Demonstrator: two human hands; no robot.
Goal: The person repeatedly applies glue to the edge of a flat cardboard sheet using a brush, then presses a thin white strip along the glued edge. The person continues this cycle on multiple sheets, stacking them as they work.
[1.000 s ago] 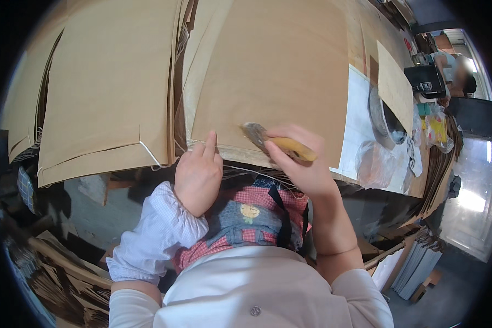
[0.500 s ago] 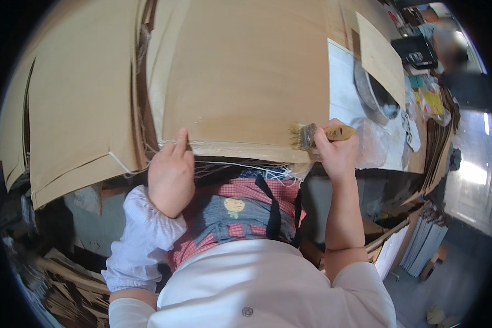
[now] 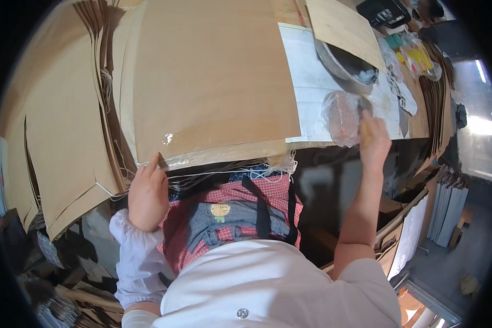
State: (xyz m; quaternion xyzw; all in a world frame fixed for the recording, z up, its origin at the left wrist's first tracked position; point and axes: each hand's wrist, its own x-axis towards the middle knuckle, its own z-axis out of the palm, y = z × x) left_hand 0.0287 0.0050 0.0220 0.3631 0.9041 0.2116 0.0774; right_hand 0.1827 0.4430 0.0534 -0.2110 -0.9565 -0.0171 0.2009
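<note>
A large brown paper sheet (image 3: 213,82) lies in front of me, with a shiny wet spot near its lower left. Along its near edge runs a glossy, wet-looking strip (image 3: 218,154). My left hand (image 3: 148,197) rests at the near left corner, index finger stretched onto the edge; its thumb is hidden. Off to the right, my right hand (image 3: 376,147) grips a paste brush (image 3: 367,131) by its yellowish handle. The brush head is blurred, beside a clear plastic bag (image 3: 341,117) and just below a round metal basin (image 3: 339,65) with whitish stuff inside.
A board (image 3: 347,27) partly covers the basin. White sheeting (image 3: 306,82) lies under it. More brown paper stacks (image 3: 60,115) stand at the left, with white strings (image 3: 279,174) hanging at the table's near edge. A black case (image 3: 385,12) sits far right.
My right hand has carried the brush from the sheet's near right edge rightward to beside the basin and bag. My left hand stays at the near left corner. The view has shifted right.
</note>
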